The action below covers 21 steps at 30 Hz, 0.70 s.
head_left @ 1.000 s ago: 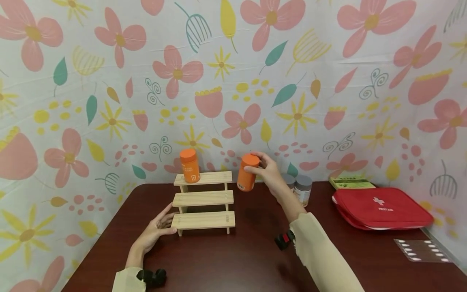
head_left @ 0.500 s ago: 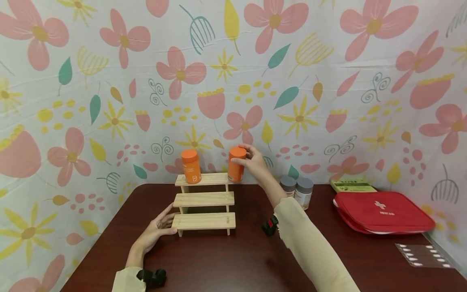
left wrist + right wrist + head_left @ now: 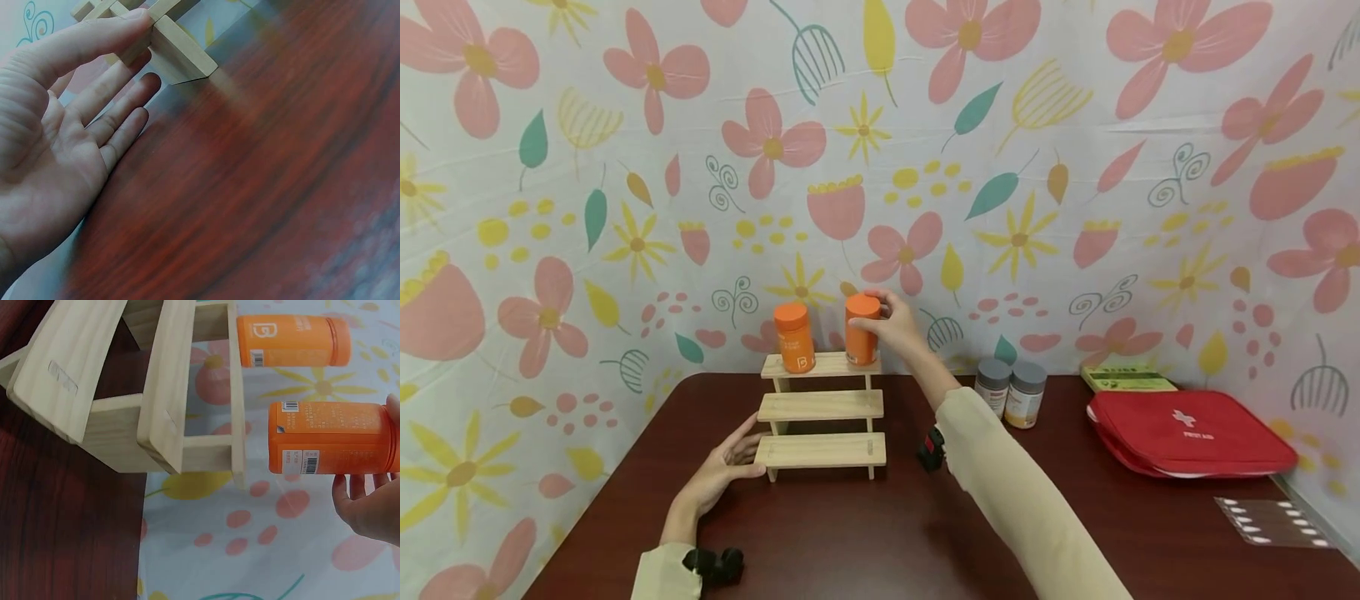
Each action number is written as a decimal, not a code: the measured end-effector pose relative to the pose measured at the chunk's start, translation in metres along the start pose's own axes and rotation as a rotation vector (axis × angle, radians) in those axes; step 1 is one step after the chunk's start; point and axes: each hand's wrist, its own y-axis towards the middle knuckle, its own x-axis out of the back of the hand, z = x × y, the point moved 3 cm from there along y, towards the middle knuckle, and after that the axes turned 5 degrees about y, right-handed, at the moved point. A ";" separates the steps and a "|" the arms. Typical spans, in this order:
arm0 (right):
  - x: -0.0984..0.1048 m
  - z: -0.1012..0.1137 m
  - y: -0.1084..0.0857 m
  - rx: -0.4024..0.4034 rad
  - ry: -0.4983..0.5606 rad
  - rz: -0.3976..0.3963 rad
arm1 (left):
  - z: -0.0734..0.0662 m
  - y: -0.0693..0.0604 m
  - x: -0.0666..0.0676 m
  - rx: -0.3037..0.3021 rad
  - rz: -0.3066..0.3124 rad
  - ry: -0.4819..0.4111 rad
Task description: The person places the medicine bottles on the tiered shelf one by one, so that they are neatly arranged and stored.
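Note:
An orange pill bottle (image 3: 862, 335) stands upright in my right hand (image 3: 895, 325), whose thumb and fingers grip it near the lid. In the right wrist view that bottle (image 3: 331, 439) is slightly apart from the top tier. A matching orange bottle (image 3: 795, 342) rests on the left of that tier. The three-tier wooden rack (image 3: 820, 406) stands on the table. At its left end, my left hand (image 3: 718, 471) holds the lower tier's edge between thumb and index finger. In the left wrist view, the other fingers of my left hand (image 3: 81, 125) extend loosely beside it.
Two grey-lidded bottles (image 3: 1025, 396) stand right of the rack on the dark wooden table (image 3: 850, 542). Farther right are a red first aid pouch (image 3: 1195, 433), a green box (image 3: 1127, 377) and a clear packet (image 3: 1273, 522). A floral cloth (image 3: 880, 167) hangs behind.
My right hand has carried the orange bottle leftward, from beside the rack to over the right part of the top tier. My left hand has stayed at the rack.

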 end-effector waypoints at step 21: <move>-0.032 -0.016 0.015 -0.012 0.017 0.031 | -0.001 0.000 0.000 0.002 -0.002 -0.013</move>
